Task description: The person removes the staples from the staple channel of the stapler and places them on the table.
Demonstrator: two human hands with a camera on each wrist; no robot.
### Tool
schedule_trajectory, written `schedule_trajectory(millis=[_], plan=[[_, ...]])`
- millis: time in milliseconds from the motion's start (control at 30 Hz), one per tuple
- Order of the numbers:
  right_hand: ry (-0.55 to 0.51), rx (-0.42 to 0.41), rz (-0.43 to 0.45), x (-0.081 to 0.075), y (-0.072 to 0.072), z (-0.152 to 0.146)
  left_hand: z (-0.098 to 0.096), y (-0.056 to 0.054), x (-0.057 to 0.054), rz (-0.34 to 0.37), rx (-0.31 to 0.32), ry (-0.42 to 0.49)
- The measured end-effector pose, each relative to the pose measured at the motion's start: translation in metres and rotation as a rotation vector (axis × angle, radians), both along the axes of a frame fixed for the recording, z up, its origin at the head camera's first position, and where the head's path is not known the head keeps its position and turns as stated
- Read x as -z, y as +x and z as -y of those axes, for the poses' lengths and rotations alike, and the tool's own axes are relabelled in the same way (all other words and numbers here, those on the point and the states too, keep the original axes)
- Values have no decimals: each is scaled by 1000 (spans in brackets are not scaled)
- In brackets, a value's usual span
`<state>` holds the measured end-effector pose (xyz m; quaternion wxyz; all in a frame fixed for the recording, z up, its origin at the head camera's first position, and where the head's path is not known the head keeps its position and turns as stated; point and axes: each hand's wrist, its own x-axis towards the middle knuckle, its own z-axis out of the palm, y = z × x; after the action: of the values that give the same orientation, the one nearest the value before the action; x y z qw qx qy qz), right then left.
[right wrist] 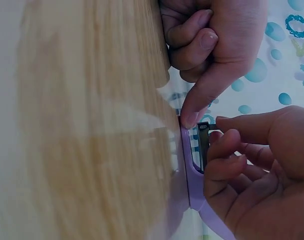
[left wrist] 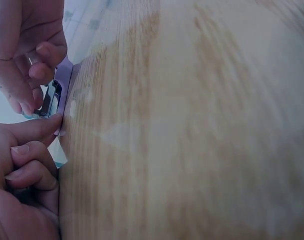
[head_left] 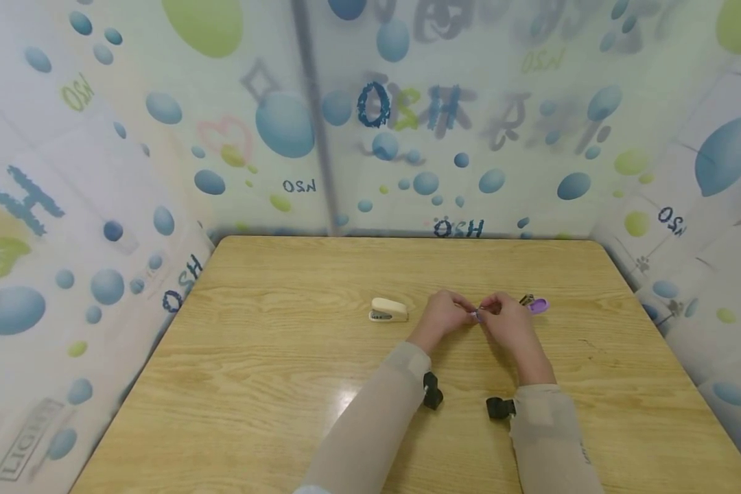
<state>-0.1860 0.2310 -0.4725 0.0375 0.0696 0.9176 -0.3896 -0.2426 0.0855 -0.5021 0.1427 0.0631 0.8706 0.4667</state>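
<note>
A purple stapler (head_left: pixel 537 306) lies opened on the table, with its metal magazine (right wrist: pixel 203 147) showing above the purple base (right wrist: pixel 185 150). My left hand (head_left: pixel 447 315) holds the front tip of the base at its fingertips, the other fingers curled against the tabletop. At the magazine's front end, my right hand (head_left: pixel 509 319) pinches a small dark metal piece (right wrist: pixel 213 126); cannot tell whether it is separate from the magazine. The right hand covers much of the stapler's middle in the head view. To the left stands a cream stapler (head_left: pixel 389 310), apart from both hands.
The wooden table (head_left: pixel 272 343) reaches back to a printed curtain (head_left: pixel 500 137) with blue and green drops. Similar curtains close off both sides. Black camera mounts (head_left: pixel 432 391) sit at the wrists, close over the tabletop.
</note>
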Motion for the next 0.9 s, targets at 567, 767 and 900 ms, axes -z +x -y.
schedule_trajectory(millis=[567,767,900], plan=[[-53,-34,-37,2,-3,-3,1,0,-1,-15,7,-6],[-135,-15,-4,-6,-2,-2,1,1,-1,-28,23,-11],[-160,-7,-4,-10,-1,0,3,4,3,-50,43,-31]])
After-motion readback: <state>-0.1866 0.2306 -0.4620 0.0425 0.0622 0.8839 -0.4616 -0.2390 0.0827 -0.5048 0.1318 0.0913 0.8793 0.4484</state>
